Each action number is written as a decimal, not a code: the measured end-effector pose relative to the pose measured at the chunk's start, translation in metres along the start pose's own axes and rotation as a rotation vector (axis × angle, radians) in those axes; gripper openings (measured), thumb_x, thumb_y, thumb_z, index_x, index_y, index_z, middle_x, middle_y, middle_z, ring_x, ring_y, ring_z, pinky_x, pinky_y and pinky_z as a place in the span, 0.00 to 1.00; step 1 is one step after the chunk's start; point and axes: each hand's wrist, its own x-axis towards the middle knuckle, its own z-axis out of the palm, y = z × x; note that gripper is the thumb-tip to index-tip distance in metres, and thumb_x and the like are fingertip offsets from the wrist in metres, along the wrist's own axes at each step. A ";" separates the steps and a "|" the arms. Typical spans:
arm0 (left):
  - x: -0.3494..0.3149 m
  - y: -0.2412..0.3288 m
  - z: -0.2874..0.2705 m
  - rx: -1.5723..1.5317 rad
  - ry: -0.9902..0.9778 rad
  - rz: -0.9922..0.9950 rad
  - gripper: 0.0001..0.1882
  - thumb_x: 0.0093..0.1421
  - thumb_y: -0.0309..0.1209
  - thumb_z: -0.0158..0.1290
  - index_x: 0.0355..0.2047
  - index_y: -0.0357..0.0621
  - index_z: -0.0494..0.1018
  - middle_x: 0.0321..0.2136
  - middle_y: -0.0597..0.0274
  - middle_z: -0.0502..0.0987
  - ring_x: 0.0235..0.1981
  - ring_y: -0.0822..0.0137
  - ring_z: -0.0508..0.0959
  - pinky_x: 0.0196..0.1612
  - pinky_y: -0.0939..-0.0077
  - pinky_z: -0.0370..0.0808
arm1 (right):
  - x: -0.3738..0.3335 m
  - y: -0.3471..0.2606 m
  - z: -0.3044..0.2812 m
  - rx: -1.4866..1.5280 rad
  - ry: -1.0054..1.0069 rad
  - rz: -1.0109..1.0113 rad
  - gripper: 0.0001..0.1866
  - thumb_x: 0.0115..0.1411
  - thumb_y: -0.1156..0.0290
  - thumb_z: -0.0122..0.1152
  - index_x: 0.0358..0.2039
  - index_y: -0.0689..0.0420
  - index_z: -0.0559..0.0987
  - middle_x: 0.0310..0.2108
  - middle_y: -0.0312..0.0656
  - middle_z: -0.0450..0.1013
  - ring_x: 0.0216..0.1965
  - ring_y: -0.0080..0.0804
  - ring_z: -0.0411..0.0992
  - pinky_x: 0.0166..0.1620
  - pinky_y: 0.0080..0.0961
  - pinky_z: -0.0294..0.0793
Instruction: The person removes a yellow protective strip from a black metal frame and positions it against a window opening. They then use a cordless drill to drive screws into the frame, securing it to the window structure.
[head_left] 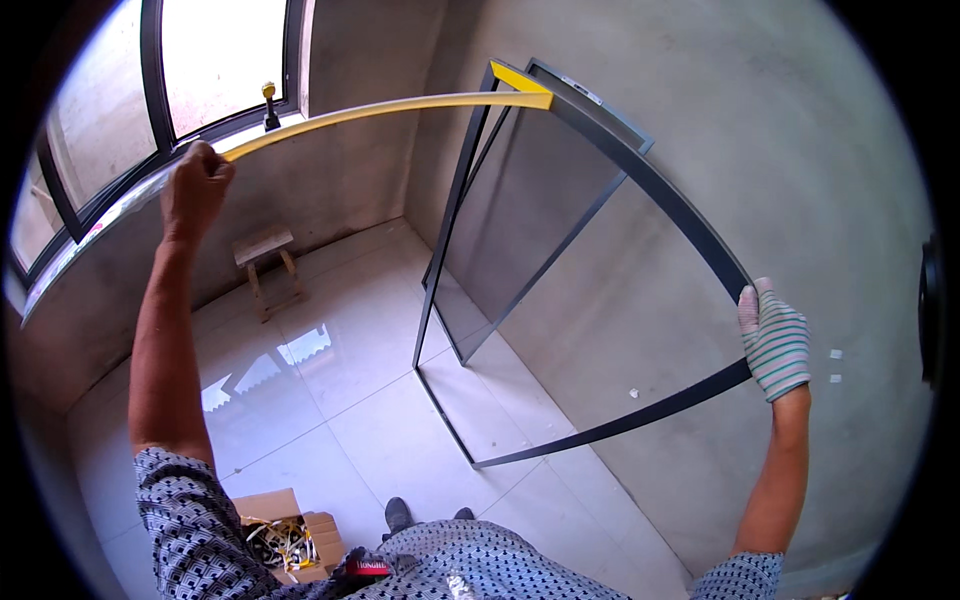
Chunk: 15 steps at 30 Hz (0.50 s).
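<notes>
My bare left hand [198, 190] is raised at the left, its fingers closed on the end of a long yellow film strip [390, 104]. Stretched across to the right, the strip reaches the top corner of a dark grey window frame [665, 190], where yellow film still lies on the bar. My right hand [776, 335], in a white glove with green stripes, grips the frame at its near right corner. The frame stands tilted, its lower corner by the floor. Behind it, a second frame with a grey panel [520, 200] leans at the wall.
On the floor at lower left sits an open cardboard box [325, 540] holding yellow and white scraps. A small wooden stool [263, 246] stands below the window [158, 90]. A dark tool with a yellow top [270, 108] is on the sill. My shoe [398, 514] shows below.
</notes>
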 end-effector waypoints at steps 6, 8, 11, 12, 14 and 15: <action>0.019 -0.079 -0.034 0.151 0.011 -0.125 0.13 0.60 0.40 0.54 0.33 0.43 0.78 0.30 0.51 0.83 0.33 0.53 0.84 0.39 0.60 0.78 | -0.002 0.009 0.009 0.004 0.008 -0.005 0.26 0.73 0.53 0.45 0.47 0.64 0.81 0.28 0.56 0.78 0.32 0.54 0.79 0.39 0.43 0.78; 0.018 -0.098 -0.041 0.186 0.002 -0.174 0.14 0.60 0.41 0.54 0.33 0.43 0.78 0.31 0.50 0.83 0.36 0.52 0.84 0.40 0.59 0.78 | -0.005 0.008 0.011 0.021 0.029 -0.025 0.25 0.73 0.53 0.45 0.47 0.64 0.81 0.28 0.56 0.78 0.31 0.54 0.79 0.39 0.43 0.78; 0.015 -0.120 -0.050 0.254 -0.016 -0.253 0.16 0.60 0.44 0.53 0.35 0.43 0.78 0.34 0.48 0.83 0.40 0.50 0.84 0.43 0.56 0.77 | -0.003 -0.002 0.001 0.028 0.013 0.009 0.25 0.73 0.53 0.46 0.48 0.65 0.80 0.28 0.57 0.78 0.31 0.55 0.78 0.38 0.44 0.77; 0.013 -0.128 -0.051 0.269 -0.016 -0.266 0.17 0.61 0.44 0.53 0.36 0.43 0.78 0.35 0.48 0.83 0.40 0.50 0.84 0.44 0.56 0.77 | -0.003 0.000 0.000 0.038 0.022 0.007 0.25 0.73 0.53 0.46 0.48 0.65 0.80 0.28 0.57 0.78 0.31 0.55 0.78 0.38 0.44 0.77; 0.010 -0.146 -0.051 0.302 0.024 -0.274 0.18 0.61 0.46 0.53 0.38 0.43 0.79 0.36 0.47 0.83 0.41 0.50 0.84 0.44 0.56 0.77 | -0.002 0.004 0.001 0.062 0.042 -0.001 0.26 0.73 0.53 0.46 0.47 0.65 0.80 0.27 0.58 0.78 0.31 0.55 0.78 0.38 0.44 0.77; 0.010 -0.170 -0.054 0.301 0.026 -0.345 0.19 0.61 0.46 0.53 0.38 0.43 0.79 0.36 0.46 0.83 0.41 0.49 0.83 0.44 0.56 0.77 | -0.002 0.012 0.008 0.052 0.056 0.000 0.26 0.73 0.53 0.46 0.47 0.65 0.80 0.28 0.58 0.78 0.31 0.55 0.78 0.38 0.44 0.77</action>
